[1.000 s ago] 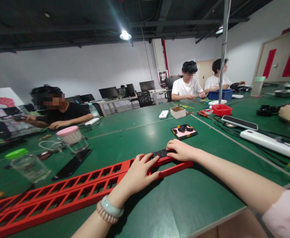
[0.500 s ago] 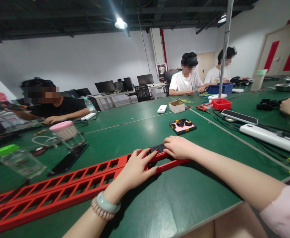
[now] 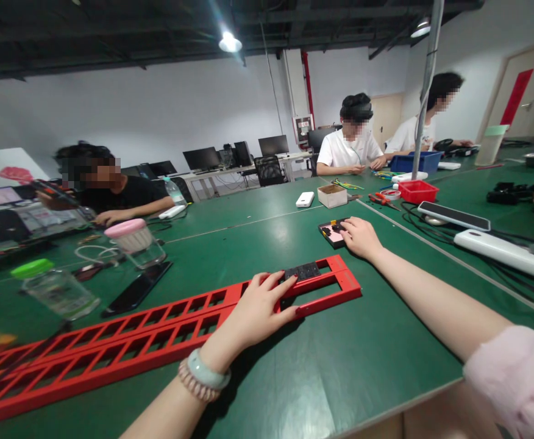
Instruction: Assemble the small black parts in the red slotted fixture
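Observation:
A long red frame [image 3: 134,344] with rows of slots lies across the table and reaches to its end in the middle. In its end opening sits a flat black block [image 3: 302,272]. My left hand [image 3: 262,305] rests across the frame with fingers stretched, fingertips touching the block and thumb along the near rail. My right hand [image 3: 362,239] is at a small black-rimmed tray [image 3: 329,236] with a pink bottom and dark small parts. Its fingers are bent down close together over these parts; what is between the fingertips is hidden.
Left of the frame are a green-lidded jar [image 3: 56,292], a pink-lidded jar [image 3: 135,244] and a dark phone [image 3: 136,289]. Behind the tray are a small box [image 3: 332,196], a red bin [image 3: 419,192] and pliers [image 3: 383,200]. Right lies a white power strip [image 3: 505,253]. Several co-workers sit around.
My right hand has left the black block and moved away over the frame to the small tray. The frame's end now shows. My left hand has stayed on the frame.

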`<state>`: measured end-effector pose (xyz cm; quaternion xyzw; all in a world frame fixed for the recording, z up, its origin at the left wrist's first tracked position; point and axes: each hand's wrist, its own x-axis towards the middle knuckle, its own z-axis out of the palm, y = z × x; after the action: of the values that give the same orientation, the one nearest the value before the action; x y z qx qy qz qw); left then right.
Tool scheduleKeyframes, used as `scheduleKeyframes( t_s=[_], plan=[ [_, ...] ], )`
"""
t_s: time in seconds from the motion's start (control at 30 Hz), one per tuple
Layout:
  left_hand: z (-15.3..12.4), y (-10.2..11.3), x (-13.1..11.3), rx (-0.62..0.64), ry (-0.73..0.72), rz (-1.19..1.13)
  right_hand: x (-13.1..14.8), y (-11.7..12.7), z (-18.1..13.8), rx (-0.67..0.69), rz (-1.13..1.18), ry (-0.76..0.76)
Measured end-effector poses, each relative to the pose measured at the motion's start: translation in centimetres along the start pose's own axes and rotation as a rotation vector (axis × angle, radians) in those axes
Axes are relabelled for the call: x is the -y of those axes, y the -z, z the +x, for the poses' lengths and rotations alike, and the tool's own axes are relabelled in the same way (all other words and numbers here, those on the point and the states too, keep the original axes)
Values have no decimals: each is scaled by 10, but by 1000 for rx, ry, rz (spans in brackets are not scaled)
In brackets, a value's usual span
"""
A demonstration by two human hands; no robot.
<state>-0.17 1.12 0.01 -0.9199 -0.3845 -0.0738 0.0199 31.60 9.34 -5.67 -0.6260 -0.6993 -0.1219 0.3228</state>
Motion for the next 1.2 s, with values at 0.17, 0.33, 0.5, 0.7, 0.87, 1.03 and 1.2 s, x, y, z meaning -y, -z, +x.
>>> scheduleKeyframes(
  t_s=[0.17,0.33,0.5,0.7,0.87,1.03,1.2],
  plan=[
    [-1,0,-1,12,15,-7,-4,-11,3,134,-11,-48],
    [0,-1,0,4,3,-10,-6,-11,4,223,17,-55],
    [0,-2,0,12,6,-1,-5,-12,2,210,12,-41],
    [1,-1,-1,9,-1,8,-4,-10,-1,188,-6,23],
    [2,-1,-1,21,3,20,-2,-7,-1,171,-24,45],
    [2,-1,0,15,1,14,0,-4,-2,138,-37,54],
    [3,-2,1,12,4,7,0,-3,-2,72,-23,54]
  ],
)
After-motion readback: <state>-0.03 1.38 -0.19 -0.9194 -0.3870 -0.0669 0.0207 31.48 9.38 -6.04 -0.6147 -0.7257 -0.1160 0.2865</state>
